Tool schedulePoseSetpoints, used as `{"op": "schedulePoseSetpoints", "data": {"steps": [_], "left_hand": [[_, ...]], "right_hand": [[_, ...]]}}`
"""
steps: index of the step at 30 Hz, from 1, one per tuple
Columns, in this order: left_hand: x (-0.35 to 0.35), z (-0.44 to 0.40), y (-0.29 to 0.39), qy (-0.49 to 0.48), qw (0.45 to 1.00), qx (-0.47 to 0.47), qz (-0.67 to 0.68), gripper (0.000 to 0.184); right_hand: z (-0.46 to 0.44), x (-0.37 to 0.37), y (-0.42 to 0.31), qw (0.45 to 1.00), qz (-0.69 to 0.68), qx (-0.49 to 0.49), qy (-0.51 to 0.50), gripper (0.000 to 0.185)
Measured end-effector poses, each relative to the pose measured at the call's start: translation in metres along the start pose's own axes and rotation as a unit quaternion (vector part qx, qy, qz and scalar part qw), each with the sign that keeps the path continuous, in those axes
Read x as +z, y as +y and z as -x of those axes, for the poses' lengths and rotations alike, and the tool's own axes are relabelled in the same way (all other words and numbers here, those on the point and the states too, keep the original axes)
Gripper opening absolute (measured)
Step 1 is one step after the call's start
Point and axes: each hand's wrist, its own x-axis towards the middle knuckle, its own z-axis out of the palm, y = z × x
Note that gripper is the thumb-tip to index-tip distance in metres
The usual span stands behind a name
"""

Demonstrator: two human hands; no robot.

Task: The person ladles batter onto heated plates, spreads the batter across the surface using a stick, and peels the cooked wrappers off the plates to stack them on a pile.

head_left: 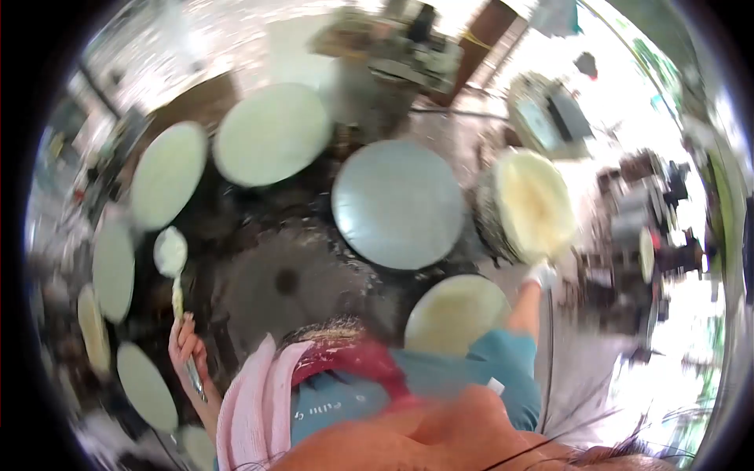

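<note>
My left hand (188,351) is wrapped round the handle of a ladle (170,253), whose round bowl, coated with pale batter, points up beside the round plates at the left. My right hand (540,275), pale and blurred, is at the lower edge of a tall round container (536,206) with a yellowish top; its fingers are smeared. Between the hands lie a bare grey round plate (398,204) and, nearer my body, a plate with a pale green-yellow layer (457,314).
Pale round plates (272,135) (169,176) (147,386) curve round the dark surface at the left. Equipment (416,59) stands at the back. A board with a dark box (569,118) is at the back right, and stacked items are farther right.
</note>
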Motion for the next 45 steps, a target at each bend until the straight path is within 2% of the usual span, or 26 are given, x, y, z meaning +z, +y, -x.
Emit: {"op": "schedulePoseSetpoints", "data": {"steps": [1,2,4,6,8,10,13,15,17,18,20,21,23,25,28,29,31,34,35,36,37,40,41,42,44,45], "left_hand": [[-0.010,0.019,0.007,0.013,1.000,0.019,0.004,0.030],[-0.019,0.036,0.011,0.003,0.999,0.038,0.007,0.030],[-0.056,0.070,0.027,-0.019,0.998,0.055,0.030,0.029],[-0.081,0.102,0.042,0.001,0.995,0.086,0.039,0.027],[-0.107,0.153,0.063,0.055,0.989,0.137,0.005,0.025],[-0.146,0.205,0.079,0.078,0.982,0.170,0.026,0.024],[-0.207,0.268,0.094,0.136,0.963,0.226,0.060,0.023],[-0.244,0.308,0.096,0.171,0.943,0.274,0.075,0.023],[-0.277,0.343,0.096,0.205,0.923,0.312,0.098,0.023],[-0.303,0.360,0.096,0.144,0.927,0.334,0.090,0.024],[-0.359,0.385,0.085,0.018,0.924,0.374,0.073,0.026],[-0.331,0.400,0.087,0.204,0.893,0.387,0.110,0.026],[-0.355,0.418,0.075,0.175,0.881,0.418,0.134,0.029],[-0.366,0.433,0.067,0.147,0.871,0.444,0.149,0.031],[-0.348,0.441,0.063,0.267,0.830,0.451,0.192,0.031],[-0.345,0.442,0.062,0.255,0.817,0.470,0.216,0.028],[-0.347,0.447,0.056,0.273,0.799,0.485,0.227,0.027],[-0.348,0.451,0.049,0.314,0.751,0.508,0.282,0.027],[-0.338,0.445,0.053,0.322,0.761,0.511,0.236,0.027],[-0.314,0.430,0.068,0.462,0.689,0.491,0.266,0.029],[-0.310,0.421,0.066,0.414,0.705,0.517,0.255,0.030],[-0.303,0.402,0.061,0.284,0.714,0.583,0.264,0.031],[-0.299,0.394,0.061,0.242,0.711,0.601,0.273,0.031],[-0.292,0.385,0.062,0.232,0.697,0.615,0.287,0.030],[-0.279,0.367,0.064,0.210,0.666,0.643,0.314,0.028],[-0.295,0.363,0.053,0.099,0.673,0.649,0.341,0.029]], "right_hand": [[0.016,-0.004,-0.007,0.979,-0.204,0.007,-0.018,0.040],[0.029,-0.018,-0.014,0.986,-0.145,-0.045,-0.074,0.034],[0.090,-0.040,-0.056,0.950,-0.207,-0.192,-0.132,0.033],[0.172,-0.067,-0.106,0.881,-0.281,-0.323,-0.204,0.031],[0.269,-0.104,-0.149,0.776,-0.350,-0.437,-0.292,0.030],[0.370,-0.147,-0.179,0.632,-0.422,-0.529,-0.378,0.029],[0.511,-0.210,-0.203,0.340,-0.511,-0.597,-0.517,0.027],[0.589,-0.253,-0.205,0.104,-0.537,-0.555,-0.627,0.026],[0.647,-0.294,-0.202,-0.105,-0.534,-0.472,-0.694,0.025],[0.670,-0.313,-0.202,-0.188,-0.523,-0.427,-0.713,0.025],[0.705,-0.343,-0.201,-0.306,-0.495,-0.365,-0.727,0.024],[0.720,-0.356,-0.201,-0.346,-0.481,-0.342,-0.729,0.023],[0.742,-0.377,-0.204,-0.395,-0.458,-0.311,-0.733,0.022],[0.761,-0.390,-0.212,-0.422,-0.443,-0.289,-0.736,0.022],[0.790,-0.391,-0.241,-0.419,-0.442,-0.269,-0.746,0.019],[0.799,-0.386,-0.252,-0.407,-0.446,-0.269,-0.751,0.019],[0.812,-0.362,-0.281,-0.334,-0.480,-0.264,-0.767,0.020],[0.828,-0.298,-0.353,-0.166,-0.559,-0.264,-0.769,0.025],[0.836,-0.277,-0.376,-0.116,-0.584,-0.265,-0.758,0.027],[0.854,-0.261,-0.388,-0.093,-0.564,-0.262,-0.777,0.028],[0.870,-0.242,-0.400,-0.070,-0.544,-0.257,-0.796,0.028],[0.965,-0.220,-0.353,-0.082,-0.326,-0.221,-0.916,0.029],[0.983,-0.190,-0.347,0.034,-0.215,-0.296,-0.930,0.031],[1.001,-0.160,-0.340,0.125,-0.083,-0.355,-0.923,0.035],[1.045,-0.195,-0.294,0.205,-0.160,-0.466,-0.846,0.042],[1.064,-0.148,-0.285,0.191,-0.165,-0.484,-0.838,0.045]]}}
